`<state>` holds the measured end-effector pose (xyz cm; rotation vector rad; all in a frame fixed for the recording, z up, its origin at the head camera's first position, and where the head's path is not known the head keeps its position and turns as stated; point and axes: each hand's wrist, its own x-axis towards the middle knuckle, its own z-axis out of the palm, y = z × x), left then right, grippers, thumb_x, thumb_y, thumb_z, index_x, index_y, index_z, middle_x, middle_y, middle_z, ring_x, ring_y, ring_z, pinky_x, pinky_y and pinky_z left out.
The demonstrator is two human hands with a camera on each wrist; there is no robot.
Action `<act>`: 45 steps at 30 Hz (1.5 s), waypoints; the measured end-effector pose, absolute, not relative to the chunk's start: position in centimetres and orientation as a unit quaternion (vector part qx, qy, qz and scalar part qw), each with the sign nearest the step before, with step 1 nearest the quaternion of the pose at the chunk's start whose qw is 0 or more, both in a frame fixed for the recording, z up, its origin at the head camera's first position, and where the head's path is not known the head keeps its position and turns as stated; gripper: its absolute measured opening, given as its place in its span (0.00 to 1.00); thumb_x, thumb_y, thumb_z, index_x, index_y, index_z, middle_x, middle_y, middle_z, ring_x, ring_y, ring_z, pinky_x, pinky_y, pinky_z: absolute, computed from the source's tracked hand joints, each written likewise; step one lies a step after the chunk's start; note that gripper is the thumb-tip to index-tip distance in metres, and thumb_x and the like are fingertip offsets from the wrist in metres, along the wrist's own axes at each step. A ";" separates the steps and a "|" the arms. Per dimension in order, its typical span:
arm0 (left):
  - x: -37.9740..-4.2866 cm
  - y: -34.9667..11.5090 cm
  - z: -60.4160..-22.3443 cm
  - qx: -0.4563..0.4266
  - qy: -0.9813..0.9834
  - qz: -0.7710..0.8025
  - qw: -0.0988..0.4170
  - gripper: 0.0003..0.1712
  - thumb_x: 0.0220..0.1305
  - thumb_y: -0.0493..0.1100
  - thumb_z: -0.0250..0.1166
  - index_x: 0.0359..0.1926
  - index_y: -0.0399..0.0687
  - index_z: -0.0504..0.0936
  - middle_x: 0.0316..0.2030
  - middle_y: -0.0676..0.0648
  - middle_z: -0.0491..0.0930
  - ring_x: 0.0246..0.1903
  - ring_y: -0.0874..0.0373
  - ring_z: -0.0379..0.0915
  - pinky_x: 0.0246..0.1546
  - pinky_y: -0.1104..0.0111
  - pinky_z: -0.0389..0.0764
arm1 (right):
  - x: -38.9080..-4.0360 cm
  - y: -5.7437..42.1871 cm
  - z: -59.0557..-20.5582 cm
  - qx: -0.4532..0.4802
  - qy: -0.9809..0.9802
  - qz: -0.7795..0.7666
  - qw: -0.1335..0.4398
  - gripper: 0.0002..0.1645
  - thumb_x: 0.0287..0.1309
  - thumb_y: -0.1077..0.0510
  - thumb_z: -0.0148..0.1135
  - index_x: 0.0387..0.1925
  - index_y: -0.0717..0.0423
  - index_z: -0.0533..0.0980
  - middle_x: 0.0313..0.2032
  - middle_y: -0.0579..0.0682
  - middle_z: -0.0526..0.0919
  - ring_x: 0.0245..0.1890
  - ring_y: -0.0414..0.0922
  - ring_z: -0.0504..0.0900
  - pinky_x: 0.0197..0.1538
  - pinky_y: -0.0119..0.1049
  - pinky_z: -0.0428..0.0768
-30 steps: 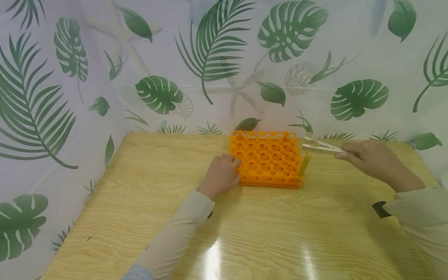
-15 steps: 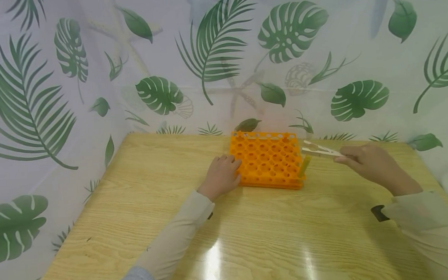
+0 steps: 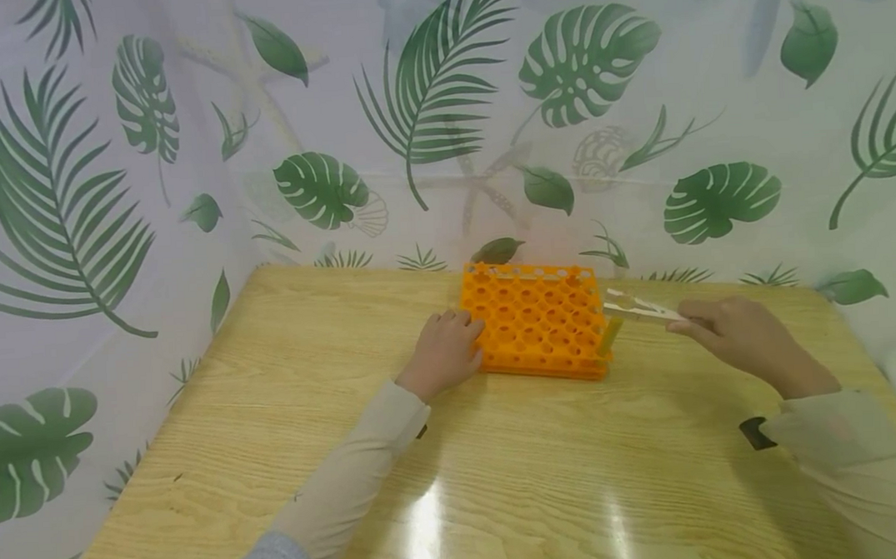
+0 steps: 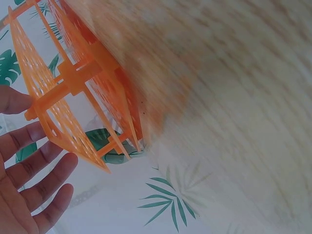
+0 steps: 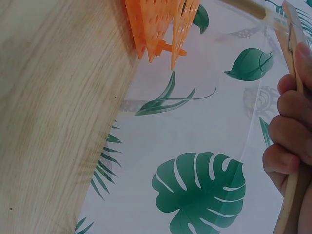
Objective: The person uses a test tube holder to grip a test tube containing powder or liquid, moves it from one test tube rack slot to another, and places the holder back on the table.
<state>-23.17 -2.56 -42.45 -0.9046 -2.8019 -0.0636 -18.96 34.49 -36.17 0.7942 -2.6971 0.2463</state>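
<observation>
An orange test tube rack [image 3: 532, 317] with rows of round holes stands near the back of the wooden table. At its left edge, my left hand [image 3: 445, 350] grips it; in the left wrist view the thumb [image 4: 17, 101] and index finger pinch a corner of the top plate, the other fingers spread below. My right hand [image 3: 743, 333] holds a wooden test tube clamp [image 3: 640, 309] by its handle, the tip pointing left. At the clamp's tip a test tube [image 5: 248, 7] with yellow liquid shows, its clear part meeting the jaws. In the head view it slants beside the rack's front right corner.
The wooden table [image 3: 310, 385] reaches back to a white sheet [image 3: 380, 91] printed with green leaves, close behind the rack. The same sheet runs along the left and right sides. A dark wrist strap [image 3: 757, 433] shows at the right cuff.
My right hand and the clamp have moved slightly down and left, so the clamp's tip now overlaps the upper yellow part of the tube. My left hand and the rack have stayed put.
</observation>
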 end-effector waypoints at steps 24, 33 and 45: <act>-23.3 -2.6 -42.9 -0.310 -0.943 -0.023 0.122 0.11 0.61 0.48 0.58 0.40 0.49 0.78 0.33 0.50 0.77 0.31 0.56 0.71 0.32 0.67 0.70 | -19.0 34.6 -37.5 0.275 -0.947 0.092 0.141 0.15 0.61 0.52 0.58 0.21 0.45 0.66 0.16 0.36 0.54 0.18 0.29 0.50 0.25 0.28 0.56; -23.3 -2.6 -42.9 -0.312 -0.941 -0.027 0.130 0.09 0.60 0.48 0.59 0.38 0.49 0.78 0.31 0.50 0.76 0.29 0.57 0.69 0.31 0.68 0.68 | -19.1 34.5 -37.7 0.287 -0.942 0.094 0.149 0.15 0.60 0.52 0.58 0.20 0.45 0.65 0.16 0.35 0.52 0.17 0.29 0.48 0.25 0.27 0.55; -23.3 -2.6 -42.9 -0.307 -0.944 -0.031 0.118 0.09 0.60 0.47 0.58 0.39 0.49 0.77 0.31 0.50 0.75 0.29 0.56 0.68 0.30 0.68 0.65 | -19.2 34.5 -38.1 0.276 -0.947 0.091 0.138 0.14 0.60 0.51 0.58 0.22 0.45 0.66 0.16 0.35 0.52 0.17 0.30 0.49 0.25 0.28 0.54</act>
